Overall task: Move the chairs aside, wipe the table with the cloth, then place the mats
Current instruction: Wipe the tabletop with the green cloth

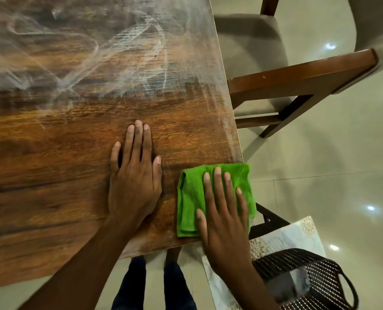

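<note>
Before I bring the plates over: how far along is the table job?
Chairs look done: the chair stands clear of the table. Wiping is in hand: the right hand presses the cloth at the corner, the left hand flat beside it; smears remain farther up. The mats are still off the table.

the cloth (190, 198) lies on the table (63, 153) at its near right corner, under the right hand (225, 222). the left hand (133, 180) rests just left of it. a chair (298, 79) stands right of the table; nearer, perhaps mats (282, 238) under a basket (307, 278).
</note>
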A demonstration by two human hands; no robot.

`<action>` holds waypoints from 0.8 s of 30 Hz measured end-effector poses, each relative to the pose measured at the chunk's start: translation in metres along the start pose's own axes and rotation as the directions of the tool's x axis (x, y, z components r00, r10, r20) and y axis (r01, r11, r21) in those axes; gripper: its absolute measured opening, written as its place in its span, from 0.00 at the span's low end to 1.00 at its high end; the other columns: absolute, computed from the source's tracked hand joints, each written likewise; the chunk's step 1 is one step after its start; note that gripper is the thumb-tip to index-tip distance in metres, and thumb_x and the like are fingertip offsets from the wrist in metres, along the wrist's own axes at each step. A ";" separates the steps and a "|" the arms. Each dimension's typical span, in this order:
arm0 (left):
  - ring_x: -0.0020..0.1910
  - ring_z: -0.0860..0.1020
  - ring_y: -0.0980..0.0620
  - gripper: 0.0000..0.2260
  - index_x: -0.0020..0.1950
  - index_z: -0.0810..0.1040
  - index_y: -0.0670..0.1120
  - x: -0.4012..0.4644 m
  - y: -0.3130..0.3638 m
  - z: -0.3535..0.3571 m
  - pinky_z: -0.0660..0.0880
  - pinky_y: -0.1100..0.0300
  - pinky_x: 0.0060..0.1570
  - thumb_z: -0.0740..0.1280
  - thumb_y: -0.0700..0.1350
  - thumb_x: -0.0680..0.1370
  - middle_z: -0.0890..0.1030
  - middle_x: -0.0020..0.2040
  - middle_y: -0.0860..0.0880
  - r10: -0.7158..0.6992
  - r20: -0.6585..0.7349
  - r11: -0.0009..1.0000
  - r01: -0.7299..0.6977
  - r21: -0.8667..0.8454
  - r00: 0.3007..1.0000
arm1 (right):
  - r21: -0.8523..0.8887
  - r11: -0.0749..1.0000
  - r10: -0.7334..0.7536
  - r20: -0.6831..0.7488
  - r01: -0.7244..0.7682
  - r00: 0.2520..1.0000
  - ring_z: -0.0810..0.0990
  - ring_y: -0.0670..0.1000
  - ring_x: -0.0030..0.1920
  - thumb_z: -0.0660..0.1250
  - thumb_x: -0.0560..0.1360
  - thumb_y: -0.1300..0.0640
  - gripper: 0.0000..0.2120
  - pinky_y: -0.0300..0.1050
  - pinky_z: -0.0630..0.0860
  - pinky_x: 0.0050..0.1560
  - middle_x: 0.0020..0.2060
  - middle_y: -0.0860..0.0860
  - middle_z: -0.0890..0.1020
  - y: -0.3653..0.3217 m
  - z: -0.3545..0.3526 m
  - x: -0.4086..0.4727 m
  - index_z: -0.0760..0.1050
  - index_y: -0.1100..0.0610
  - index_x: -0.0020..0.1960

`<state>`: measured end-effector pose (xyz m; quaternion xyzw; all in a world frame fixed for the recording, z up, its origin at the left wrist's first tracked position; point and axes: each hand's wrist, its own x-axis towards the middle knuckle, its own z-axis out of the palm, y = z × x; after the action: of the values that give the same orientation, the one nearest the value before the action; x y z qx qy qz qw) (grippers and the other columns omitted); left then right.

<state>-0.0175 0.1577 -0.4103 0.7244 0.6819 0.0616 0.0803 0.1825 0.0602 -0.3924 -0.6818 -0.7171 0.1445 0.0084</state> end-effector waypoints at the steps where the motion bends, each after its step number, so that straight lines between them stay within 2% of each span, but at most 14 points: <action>1: 0.87 0.45 0.50 0.29 0.87 0.45 0.44 0.000 0.000 0.001 0.52 0.43 0.83 0.48 0.52 0.88 0.47 0.88 0.46 0.001 -0.002 1.000 -0.001 -0.004 1.000 | -0.004 1.000 0.001 0.010 -0.001 1.000 0.46 0.54 0.86 0.51 0.86 0.46 0.32 0.63 0.57 0.82 0.87 0.52 0.47 -0.001 0.002 -0.010 0.47 0.53 0.87; 6: 0.87 0.45 0.50 0.29 0.87 0.45 0.44 -0.002 -0.002 0.001 0.52 0.42 0.83 0.48 0.52 0.89 0.46 0.88 0.46 0.001 -0.007 1.000 -0.001 0.005 1.000 | 0.020 1.000 0.003 -0.011 -0.002 1.000 0.45 0.53 0.86 0.50 0.86 0.45 0.33 0.63 0.56 0.82 0.87 0.51 0.46 0.003 0.001 0.006 0.47 0.53 0.87; 9: 0.87 0.45 0.50 0.28 0.88 0.45 0.44 -0.003 -0.004 0.001 0.50 0.43 0.83 0.48 0.52 0.89 0.46 0.88 0.46 0.010 -0.016 1.000 -0.010 -0.016 1.000 | 0.063 0.997 0.048 -0.019 -0.047 0.999 0.42 0.53 0.86 0.47 0.86 0.37 0.35 0.64 0.51 0.83 0.87 0.51 0.43 -0.001 0.000 0.037 0.44 0.51 0.87; 12: 0.87 0.46 0.50 0.27 0.88 0.47 0.44 -0.001 -0.005 0.001 0.50 0.44 0.84 0.48 0.51 0.90 0.48 0.88 0.46 0.024 -0.032 0.998 -0.026 -0.055 0.999 | 0.021 0.993 0.118 -0.045 -0.117 0.992 0.41 0.55 0.86 0.48 0.84 0.33 0.37 0.65 0.46 0.83 0.87 0.52 0.43 -0.013 0.004 0.049 0.44 0.48 0.87; 14: 0.87 0.49 0.51 0.25 0.87 0.53 0.44 0.000 -0.008 0.001 0.50 0.46 0.84 0.49 0.48 0.89 0.53 0.87 0.47 0.013 -0.068 0.986 -0.024 -0.165 0.998 | 0.022 0.989 0.147 -0.064 -0.146 0.987 0.42 0.55 0.86 0.49 0.86 0.36 0.34 0.66 0.47 0.83 0.87 0.51 0.44 -0.026 0.009 0.042 0.45 0.47 0.87; 16: 0.86 0.56 0.52 0.23 0.85 0.61 0.44 0.001 -0.013 -0.002 0.53 0.48 0.83 0.53 0.44 0.89 0.61 0.86 0.47 -0.025 -0.102 0.927 -0.015 -0.375 0.994 | 0.065 0.984 0.167 -0.060 -0.163 0.984 0.42 0.54 0.86 0.50 0.86 0.41 0.32 0.67 0.48 0.83 0.87 0.50 0.45 -0.047 0.015 0.024 0.46 0.46 0.87; 19: 0.82 0.66 0.52 0.21 0.81 0.71 0.42 0.005 -0.022 -0.020 0.60 0.53 0.82 0.57 0.40 0.87 0.70 0.81 0.45 -0.108 -0.093 0.725 0.015 -0.688 0.990 | 0.070 0.988 0.142 -0.041 -0.138 0.989 0.45 0.54 0.86 0.54 0.85 0.44 0.33 0.66 0.52 0.82 0.87 0.49 0.46 -0.106 0.036 -0.017 0.48 0.45 0.87; 21: 0.80 0.69 0.54 0.20 0.79 0.73 0.42 0.007 -0.028 -0.039 0.63 0.60 0.80 0.60 0.39 0.86 0.73 0.79 0.46 -0.113 -0.086 0.696 0.017 -0.717 0.990 | 0.085 0.996 0.038 -0.025 -0.036 0.999 0.48 0.55 0.86 0.57 0.83 0.43 0.35 0.65 0.54 0.79 0.87 0.49 0.48 -0.154 0.052 -0.043 0.50 0.45 0.87; 24: 0.81 0.66 0.57 0.21 0.81 0.71 0.47 0.006 -0.038 -0.056 0.63 0.59 0.80 0.61 0.44 0.87 0.70 0.81 0.51 -0.018 -0.069 0.775 -0.029 -0.631 0.997 | 0.065 0.997 -0.051 -0.027 0.053 0.998 0.51 0.54 0.86 0.55 0.84 0.40 0.34 0.60 0.53 0.79 0.87 0.48 0.51 -0.184 0.065 -0.057 0.50 0.47 0.87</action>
<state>-0.0653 0.1679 -0.3633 0.6549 0.6220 0.3126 0.2940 -0.0064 -0.0131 -0.4036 -0.6641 -0.7293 0.1588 0.0436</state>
